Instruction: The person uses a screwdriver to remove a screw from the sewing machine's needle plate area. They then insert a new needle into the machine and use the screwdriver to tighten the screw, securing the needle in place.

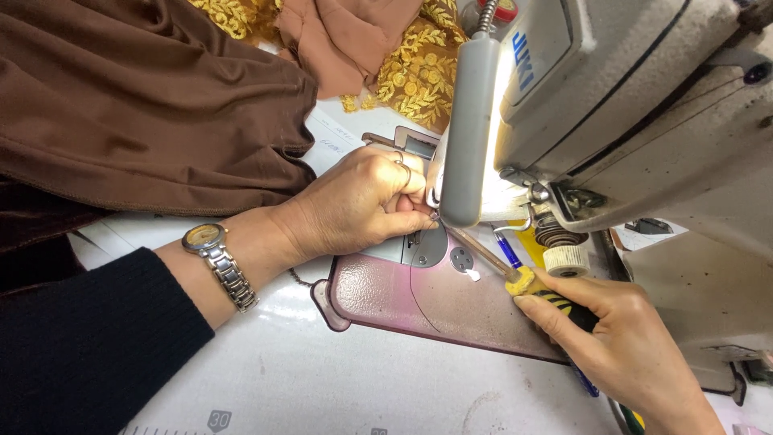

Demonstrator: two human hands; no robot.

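Note:
My left hand (362, 201) is curled at the needle area of a grey-white sewing machine (644, 105), fingertips pinched against a small part under the machine's head, hidden by the lamp arm (467, 121). A wristwatch (216, 262) sits on that wrist, and rings are on its fingers. My right hand (620, 346) grips the yellow-and-black handle of a screwdriver (523, 278), whose shaft runs up-left to the needle area beside my left fingertips. The tip is hidden. Below lies the pink-tinted metal bed plate (427, 302) of the machine.
Brown fabric (145, 105) is heaped at the upper left, with tan cloth and gold embroidered lace (415, 72) behind it. A roll of white tape (566, 259) and a blue pen (507, 251) lie by the machine. The white tabletop (322, 379) carries a printed ruler at its front edge.

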